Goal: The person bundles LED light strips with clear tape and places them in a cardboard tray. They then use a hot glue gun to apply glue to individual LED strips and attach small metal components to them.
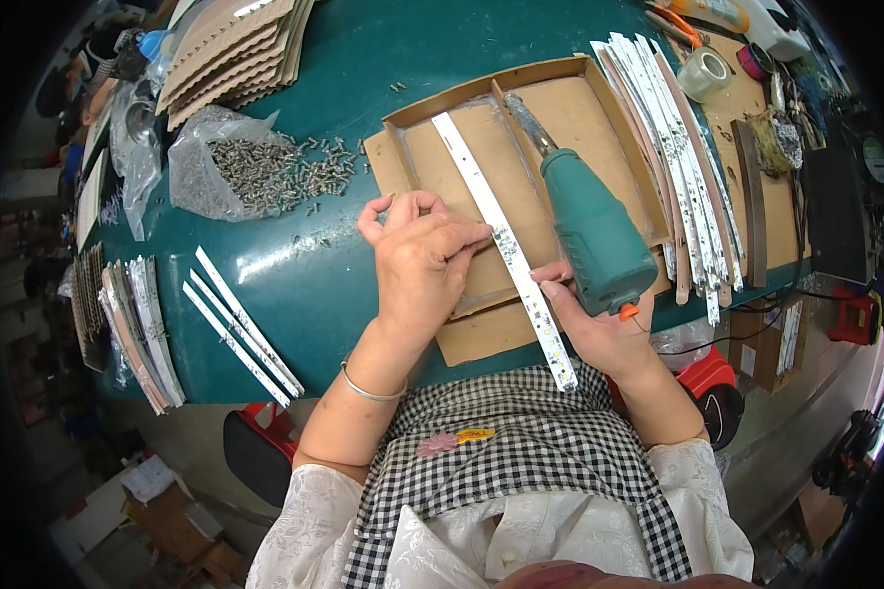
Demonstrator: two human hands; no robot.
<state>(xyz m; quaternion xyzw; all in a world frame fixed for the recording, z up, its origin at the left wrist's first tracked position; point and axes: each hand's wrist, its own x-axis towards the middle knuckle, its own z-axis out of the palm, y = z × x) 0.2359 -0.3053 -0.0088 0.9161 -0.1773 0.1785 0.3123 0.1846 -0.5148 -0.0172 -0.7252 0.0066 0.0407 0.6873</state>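
Observation:
A long narrow white LED strip (517, 260), dotted with small parts, slants across a shallow cardboard tray (442, 177). My left hand (422, 260) is closed in a pinch at the strip's middle; whatever its fingertips hold is too small to make out. Thumb and finger of my right hand (599, 334) grip the strip's right edge lower down. Over that hand lies a green power tool (599, 226) with a metal barrel pointing into the tray and an orange piece at its near end. The tool hides some of the right hand's fingers, so whether they also hold it cannot be seen.
Small metal studs (329, 167) spill from a clear plastic bag (196, 162) at left. Loose strips (241, 329) and a stack (147, 334) lie front left. More strips (678, 157) are piled right of the tray, by a tape roll (704, 75). Corrugated sheets (236, 49) stand far left.

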